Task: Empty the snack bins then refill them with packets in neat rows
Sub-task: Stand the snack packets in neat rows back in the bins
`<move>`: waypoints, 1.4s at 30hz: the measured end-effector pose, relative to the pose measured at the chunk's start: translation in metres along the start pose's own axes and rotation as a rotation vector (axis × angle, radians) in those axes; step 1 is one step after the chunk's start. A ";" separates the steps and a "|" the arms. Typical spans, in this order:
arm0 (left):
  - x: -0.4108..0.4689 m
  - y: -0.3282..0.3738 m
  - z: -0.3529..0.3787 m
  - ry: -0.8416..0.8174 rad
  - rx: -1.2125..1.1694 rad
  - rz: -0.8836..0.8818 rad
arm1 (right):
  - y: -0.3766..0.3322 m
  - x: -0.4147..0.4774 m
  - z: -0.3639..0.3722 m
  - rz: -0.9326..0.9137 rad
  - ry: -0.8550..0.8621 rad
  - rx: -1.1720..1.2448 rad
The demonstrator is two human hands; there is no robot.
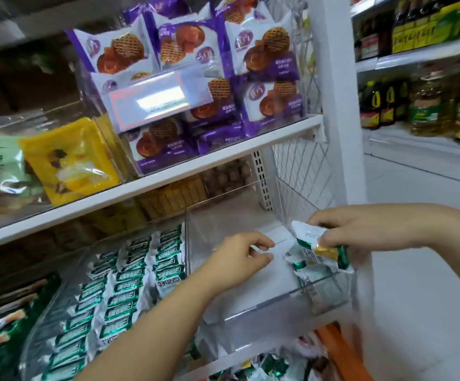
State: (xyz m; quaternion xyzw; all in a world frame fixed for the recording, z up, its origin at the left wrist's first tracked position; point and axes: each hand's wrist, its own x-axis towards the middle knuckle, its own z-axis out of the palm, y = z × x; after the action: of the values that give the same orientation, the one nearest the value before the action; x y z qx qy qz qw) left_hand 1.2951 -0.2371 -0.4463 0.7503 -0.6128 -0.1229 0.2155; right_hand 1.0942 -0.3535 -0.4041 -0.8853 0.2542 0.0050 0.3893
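A clear plastic bin [261, 303] sits on the lower shelf at the right end, its white floor almost bare. My right hand [360, 229] grips a bunch of green-and-white snack packets [316, 251] over the bin's right side, above its front corner. My left hand [239, 257] hovers inside the bin with fingers curled, thumb and forefinger close together; I cannot make out anything between them. The bin to the left [129, 284] holds green-and-white packets in several neat rows.
Purple waffle packets [261, 50] fill the bin on the shelf above, beside yellow packs [72, 158]. A wire mesh panel [300, 171] closes the shelf's right end. Loose packets and an orange basket [336, 350] lie below. Oil bottles [427, 105] stand across the aisle.
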 end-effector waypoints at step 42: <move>-0.159 -0.042 -0.105 0.431 -0.110 -0.102 | -0.098 0.032 0.076 -0.161 0.100 0.506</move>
State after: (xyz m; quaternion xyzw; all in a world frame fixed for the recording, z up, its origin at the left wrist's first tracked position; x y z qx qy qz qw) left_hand 1.3441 -0.0578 -0.3866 0.7763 -0.5063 -0.0038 0.3754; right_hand 1.1810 -0.2601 -0.3962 -0.7765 0.1948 -0.1332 0.5843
